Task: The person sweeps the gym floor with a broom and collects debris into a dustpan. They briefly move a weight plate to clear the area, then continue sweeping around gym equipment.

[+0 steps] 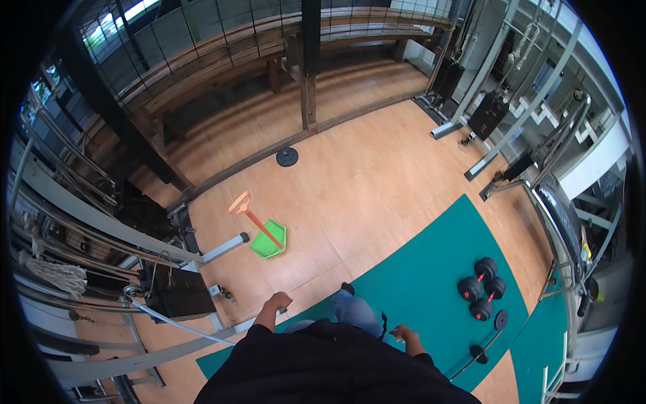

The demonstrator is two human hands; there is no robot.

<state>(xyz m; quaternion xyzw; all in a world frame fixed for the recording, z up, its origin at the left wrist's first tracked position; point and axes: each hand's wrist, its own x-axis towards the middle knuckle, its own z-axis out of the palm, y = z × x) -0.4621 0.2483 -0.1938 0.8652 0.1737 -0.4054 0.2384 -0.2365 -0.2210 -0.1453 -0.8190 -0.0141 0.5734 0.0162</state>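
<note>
My left hand (280, 301) hangs in front of my body with its fingers curled in, and nothing shows in it. My right hand (401, 333) is low by my right side, its fingers loosely bent and holding nothing visible. A thin black strap (384, 323) dangles close to it. Ahead on the wood-look floor stands a long-handled dustpan with a green pan (269, 241) and an upright orange handle (257, 220). It is beyond my left hand and apart from it. One foot (347, 288) shows at the edge of the green mat (419, 267).
Two dumbbells with black plates (482, 288) and a barbell (479, 353) lie on the mat at right. A black weight plate (286, 157) rests near a wooden sill (242, 165). Cable machines with weight stacks (176, 293) flank both sides; a metal foot (224, 249) juts out near the dustpan.
</note>
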